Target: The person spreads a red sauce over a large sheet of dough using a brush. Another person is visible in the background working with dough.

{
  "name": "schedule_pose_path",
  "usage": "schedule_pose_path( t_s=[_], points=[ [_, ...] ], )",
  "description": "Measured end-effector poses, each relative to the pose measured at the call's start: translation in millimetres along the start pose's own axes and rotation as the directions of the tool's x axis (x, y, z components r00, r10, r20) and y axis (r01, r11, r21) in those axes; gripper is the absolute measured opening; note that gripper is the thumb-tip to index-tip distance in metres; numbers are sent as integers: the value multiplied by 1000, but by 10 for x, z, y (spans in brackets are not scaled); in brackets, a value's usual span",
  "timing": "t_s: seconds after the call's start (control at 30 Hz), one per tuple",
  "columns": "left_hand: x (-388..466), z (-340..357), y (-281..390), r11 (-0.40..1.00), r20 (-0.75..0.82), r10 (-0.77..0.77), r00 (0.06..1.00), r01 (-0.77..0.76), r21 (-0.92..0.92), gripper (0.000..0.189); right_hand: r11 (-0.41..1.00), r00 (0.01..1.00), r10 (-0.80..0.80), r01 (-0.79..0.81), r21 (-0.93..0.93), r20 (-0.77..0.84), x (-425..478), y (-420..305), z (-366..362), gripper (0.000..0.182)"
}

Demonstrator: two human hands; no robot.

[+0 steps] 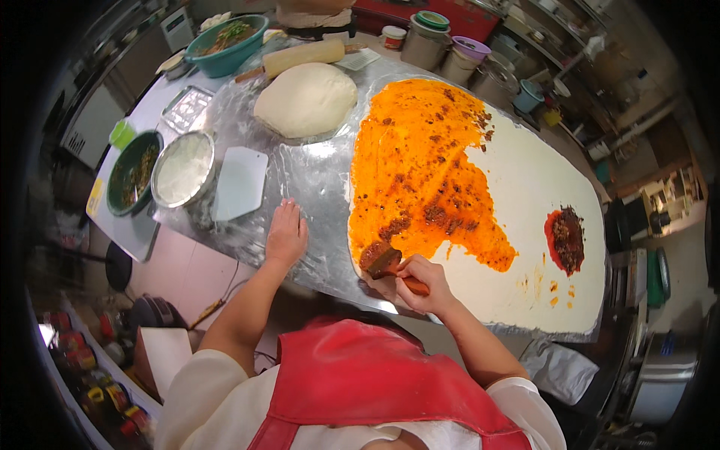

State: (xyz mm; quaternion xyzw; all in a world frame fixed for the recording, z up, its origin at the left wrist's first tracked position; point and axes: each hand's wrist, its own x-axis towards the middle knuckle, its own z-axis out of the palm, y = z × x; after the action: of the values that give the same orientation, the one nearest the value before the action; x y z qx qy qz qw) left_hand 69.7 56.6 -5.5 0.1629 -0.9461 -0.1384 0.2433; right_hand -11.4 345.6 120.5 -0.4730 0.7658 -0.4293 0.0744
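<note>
My right hand [426, 283] grips the wooden handle of a pastry brush [385, 263], whose bristles touch the near left edge of a large rolled-out dough sheet [529, 163]. Orange-red sauce with dark bits [416, 163] coats the left part of that sheet. A separate dark red mound of paste [566, 239] sits on the bare dough at the right, with a few orange smears below it. My left hand [286, 229] rests flat on the floured metal tabletop [323, 208], holding nothing. Just beyond it lies a pale plastic dough scraper [241, 183].
An oval lump of dough [306, 100] lies at the back, before a wooden rolling pin [304, 58]. Leftward are a metal bowl of flour [183, 170], a green bowl of filling [134, 174] and a metal tray [188, 108]. A teal basin [226, 48] stands far left; lidded buckets [426, 39] stand behind.
</note>
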Motion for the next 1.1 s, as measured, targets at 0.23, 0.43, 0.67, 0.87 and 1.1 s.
schedule_pose_path(
  t_s=[0.23,0.43,0.67,0.87,1.1],
  points=[
    [-249,-28,588,891,58,-439,897,443,-101,37,992,920,-121,121,-23,-374,224,450,-499,6],
    [-567,261,887,848,-60,-474,878,474,239,44,985,962,-174,171,-34,-208,162,577,-110,10],
    [-500,61,1157,786,-26,-603,798,599,151,46,971,969,-228,234,55,-94,-113,471,-335,10],
    [-427,18,1245,757,49,-654,755,652,46,47,958,962,-267,272,88,-62,69,353,-44,8],
    [-509,72,1154,813,-87,-548,832,554,180,47,977,956,-205,185,107,210,-274,305,-469,6]
  ],
)
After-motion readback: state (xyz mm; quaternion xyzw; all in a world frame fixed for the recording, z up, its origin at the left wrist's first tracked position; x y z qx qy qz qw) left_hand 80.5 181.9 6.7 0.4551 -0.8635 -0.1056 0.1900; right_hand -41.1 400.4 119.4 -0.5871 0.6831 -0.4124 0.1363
